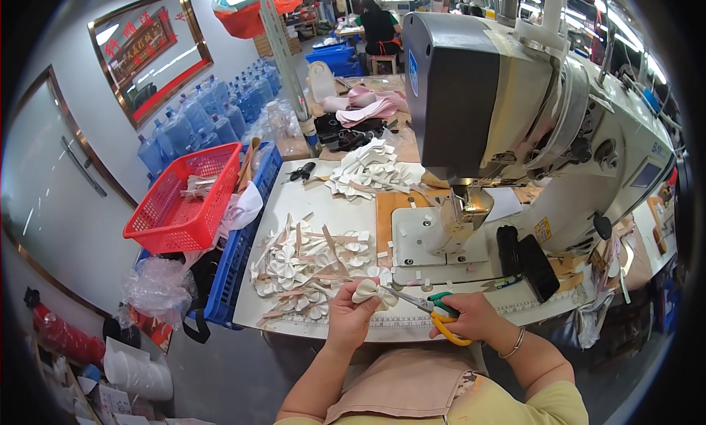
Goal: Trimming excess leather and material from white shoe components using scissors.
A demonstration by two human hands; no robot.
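Note:
Between the fingers of my left hand is a cream fabric flower with rounded petals. My right hand grips a pair of scissors with green and yellow handles. The blades reach left to the flower's edge; whether they are parted is too small to tell. Just beyond my left hand lies a loose heap of white flower pieces and tan strips on the white sewing table. Farther back is a second pile of white pieces.
A large sewing machine stands at the right, with a black phone near its base. On the left, a red basket rests by a blue crate. Water bottles line the wall. Another person sits far back.

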